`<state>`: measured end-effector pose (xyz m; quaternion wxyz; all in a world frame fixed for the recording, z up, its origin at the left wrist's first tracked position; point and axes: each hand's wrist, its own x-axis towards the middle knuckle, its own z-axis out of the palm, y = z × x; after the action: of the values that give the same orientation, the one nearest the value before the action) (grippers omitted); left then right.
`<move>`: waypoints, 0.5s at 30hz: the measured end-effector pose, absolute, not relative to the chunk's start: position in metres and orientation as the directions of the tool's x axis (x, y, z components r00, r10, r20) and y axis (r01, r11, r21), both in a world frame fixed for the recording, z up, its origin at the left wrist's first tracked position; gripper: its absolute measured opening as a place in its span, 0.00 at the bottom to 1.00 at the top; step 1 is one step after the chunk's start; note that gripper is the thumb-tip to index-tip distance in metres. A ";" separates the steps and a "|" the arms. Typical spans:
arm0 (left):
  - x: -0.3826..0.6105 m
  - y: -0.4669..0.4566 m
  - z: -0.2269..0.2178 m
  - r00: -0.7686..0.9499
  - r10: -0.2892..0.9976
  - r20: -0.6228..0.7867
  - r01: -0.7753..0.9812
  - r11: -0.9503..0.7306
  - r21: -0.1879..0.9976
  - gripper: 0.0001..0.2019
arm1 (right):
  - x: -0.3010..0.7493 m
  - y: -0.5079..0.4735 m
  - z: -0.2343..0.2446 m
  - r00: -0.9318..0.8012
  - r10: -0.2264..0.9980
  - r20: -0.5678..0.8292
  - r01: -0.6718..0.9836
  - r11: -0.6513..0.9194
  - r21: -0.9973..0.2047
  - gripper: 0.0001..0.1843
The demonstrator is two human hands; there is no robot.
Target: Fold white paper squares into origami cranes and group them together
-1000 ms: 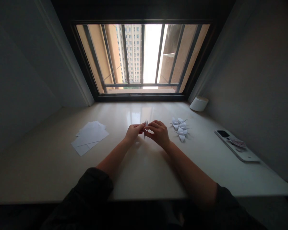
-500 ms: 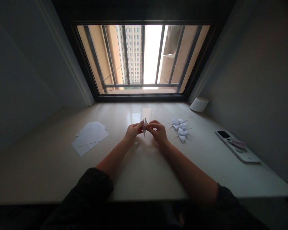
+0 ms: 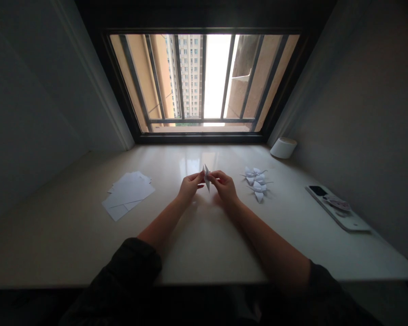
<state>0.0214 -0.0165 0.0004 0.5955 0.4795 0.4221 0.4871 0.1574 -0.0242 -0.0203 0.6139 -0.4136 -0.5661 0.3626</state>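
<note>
Between my two hands, just above the white tabletop (image 3: 204,253), is a small folded white paper (image 3: 207,177), narrow and pointed at its upper and lower ends. My left hand (image 3: 189,186) pinches it from the left side. From the right, the thumb and fingers of my right hand (image 3: 225,184) are closed on it as well. My fingertips hide its middle, so the finer folds cannot be made out. Several folded paper cranes (image 3: 258,183) lie clustered to the right of my right hand. A loose pile of white paper sheets (image 3: 129,192) lies to the left.
A phone (image 3: 338,209) with a round grip on its back lies at the right. Behind it, near the wall, stands a white rounded object (image 3: 283,148). A dark-framed window (image 3: 204,139) with bars closes off the back; walls rise on both sides.
The folded paper has tilted, its lower point swinging slightly right. My fingers have shifted a little on it. The cranes and the sheets stay in place.
</note>
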 end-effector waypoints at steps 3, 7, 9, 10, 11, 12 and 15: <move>0.023 -0.019 0.001 0.180 0.984 -0.003 -0.177 0.035 0.984 0.19 | 0.154 -0.027 -0.020 0.165 0.912 0.376 0.004 0.380 -0.925 0.14; 0.024 -0.020 0.001 0.172 0.985 0.033 -0.163 -0.004 0.987 0.18 | 0.152 -0.030 -0.019 0.240 0.911 0.336 -0.049 0.357 -0.933 0.15; 0.025 -0.020 0.001 0.164 0.985 0.058 -0.155 -0.032 0.987 0.18 | 0.151 -0.030 -0.018 0.265 0.909 0.321 -0.059 0.348 -0.936 0.15; 0.024 -0.019 0.000 0.162 0.984 0.075 -0.147 -0.051 0.988 0.18 | 0.151 -0.030 -0.017 0.271 0.910 0.314 -0.061 0.342 -0.938 0.15; 0.024 -0.018 0.000 0.161 0.983 0.093 -0.136 -0.071 0.988 0.18 | 0.151 -0.031 -0.016 0.273 0.911 0.308 -0.062 0.336 -0.940 0.15; 0.024 -0.018 -0.001 0.162 0.981 0.111 -0.121 -0.092 0.988 0.18 | 0.151 -0.031 -0.015 0.274 0.913 0.303 -0.061 0.331 -0.942 0.15; 0.022 -0.015 -0.002 0.170 0.973 0.154 -0.073 -0.143 0.987 0.18 | 0.152 -0.032 -0.014 0.283 0.914 0.290 -0.065 0.320 -0.945 0.16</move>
<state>0.0221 -0.0155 -0.0018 0.5182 0.5628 0.3997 0.5050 0.1516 -0.0319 -0.0140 0.6618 -0.4510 -0.4711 0.3698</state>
